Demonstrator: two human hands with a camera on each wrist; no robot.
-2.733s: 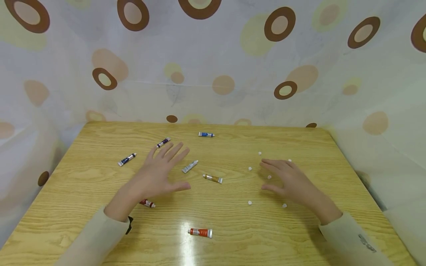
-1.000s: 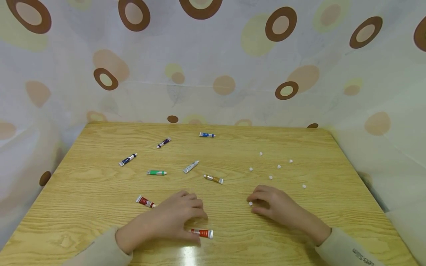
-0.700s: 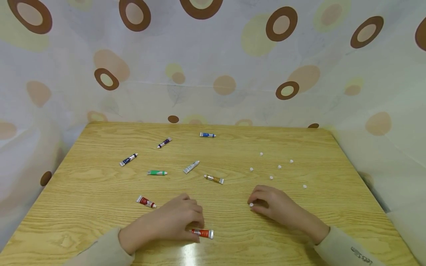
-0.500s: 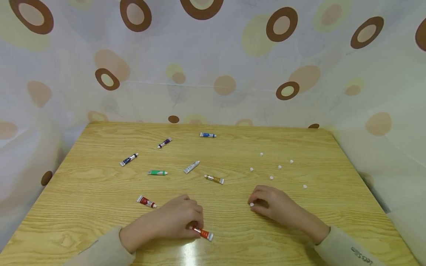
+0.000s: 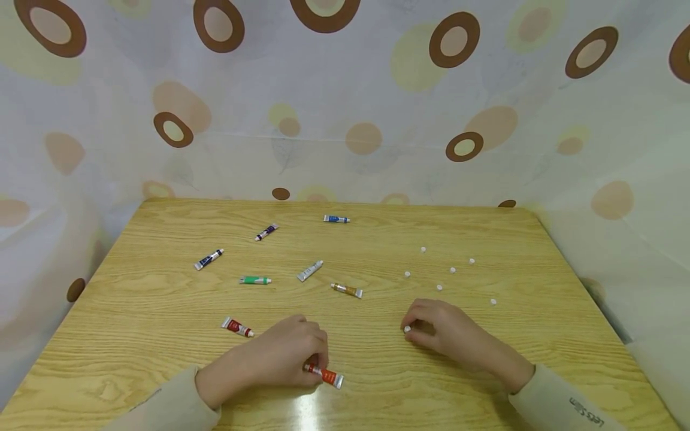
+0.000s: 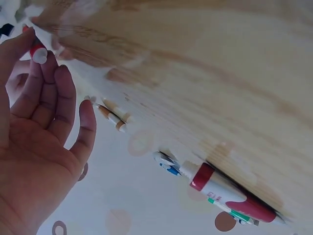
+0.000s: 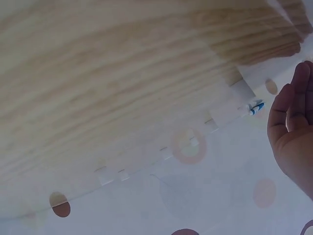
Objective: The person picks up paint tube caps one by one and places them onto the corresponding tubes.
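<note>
One orange-red paint tube [image 5: 327, 376] is the nearest thing on the wooden table [image 5: 409, 395]. It sits tilted in the left hand [image 5: 288, 353], whose thumb and fingers pinch it near its white end [image 6: 40, 55], with its crimped tail pointing out to the right and toward the person. Whether that tail touches the wood, I cannot tell. A little farther out, the right hand [image 5: 447, 332] curls over a white cap [image 5: 406, 330] and appears to pinch it between thumb and fingertip; the right wrist view does not show this grip. Tube and cap are well apart.

The step in hand looks like taking up this pair, one piece in each hand. The next move probably calls for lifting both, turning the white end toward the cap and lining them up without squeezing the tube; so small a cap could slip.

Just beyond the left hand lies a dark red tube [image 5: 236, 327]. Then come a gold tube [image 5: 347, 290], a green tube [image 5: 254, 280] and a silver tube [image 5: 309, 270], with six loose caps [image 5: 439, 287] scattered beyond the right hand. Past these lie a navy tube [image 5: 208, 259], a purple tube [image 5: 266, 232] and, near the far edge, a blue tube [image 5: 336, 219]. Spotted cloth [image 5: 323, 102] hangs behind.
</note>
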